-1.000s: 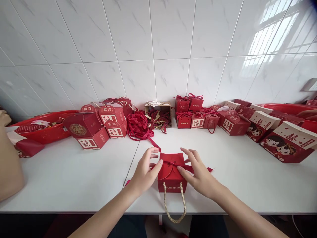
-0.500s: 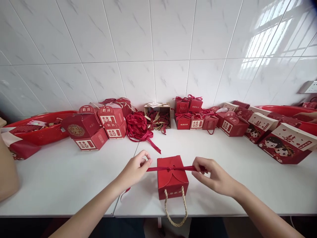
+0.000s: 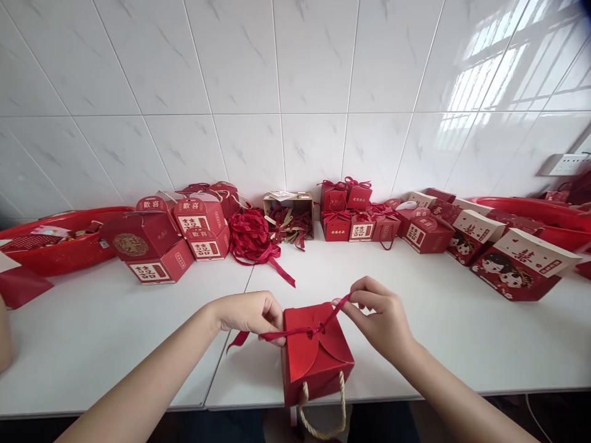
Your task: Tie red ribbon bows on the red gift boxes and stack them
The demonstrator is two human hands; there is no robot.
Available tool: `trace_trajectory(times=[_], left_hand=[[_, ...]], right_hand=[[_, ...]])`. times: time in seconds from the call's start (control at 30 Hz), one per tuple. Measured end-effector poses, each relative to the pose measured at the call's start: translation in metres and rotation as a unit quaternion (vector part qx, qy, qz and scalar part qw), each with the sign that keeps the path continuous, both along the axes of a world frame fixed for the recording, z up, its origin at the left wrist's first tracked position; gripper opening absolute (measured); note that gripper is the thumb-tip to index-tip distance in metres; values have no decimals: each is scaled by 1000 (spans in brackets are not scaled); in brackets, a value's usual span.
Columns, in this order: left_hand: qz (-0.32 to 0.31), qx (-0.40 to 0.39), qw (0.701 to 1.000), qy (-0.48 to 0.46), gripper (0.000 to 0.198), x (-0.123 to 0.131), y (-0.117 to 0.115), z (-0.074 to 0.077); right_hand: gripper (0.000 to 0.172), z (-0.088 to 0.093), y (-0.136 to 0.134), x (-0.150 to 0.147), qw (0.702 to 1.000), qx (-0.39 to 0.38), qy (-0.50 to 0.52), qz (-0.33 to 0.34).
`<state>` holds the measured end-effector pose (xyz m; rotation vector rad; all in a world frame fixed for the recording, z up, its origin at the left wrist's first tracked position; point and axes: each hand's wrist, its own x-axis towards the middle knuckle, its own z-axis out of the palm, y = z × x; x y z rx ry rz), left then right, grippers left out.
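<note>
A red gift box [image 3: 318,354] with a rope handle [image 3: 323,424] stands at the table's front edge, its flaps folded shut on top. Red ribbon [image 3: 329,320] is knotted through the holes in the lid. My right hand [image 3: 376,314] pinches one ribbon end, drawn up and to the right above the box. At the box's left side, my left hand [image 3: 253,317] is closed on the other ribbon end, fingers curled downward; the loose tail hangs behind the wrist.
Along the wall stand a pile of red ribbon [image 3: 252,237], an open box of ribbon strips [image 3: 290,221], stacked bow-tied boxes [image 3: 351,212] and larger printed boxes [image 3: 512,267]. Red basins [image 3: 69,258] sit at both sides. A person's arm [image 3: 4,338] shows at far left.
My left hand has moved down and right against the box. My right hand has shifted slightly left and tilted its ribbon end upward. The box is turned and nearer the front edge.
</note>
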<state>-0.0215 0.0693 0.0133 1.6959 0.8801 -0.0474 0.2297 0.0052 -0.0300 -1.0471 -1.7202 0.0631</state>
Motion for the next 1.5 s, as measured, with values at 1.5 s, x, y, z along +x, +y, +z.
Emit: trace_trajectory(times=[1.5], left_hand=[[123, 500, 856, -56, 36, 52, -61, -34]], right_hand=[[4, 30, 24, -13, 860, -474, 35, 186]])
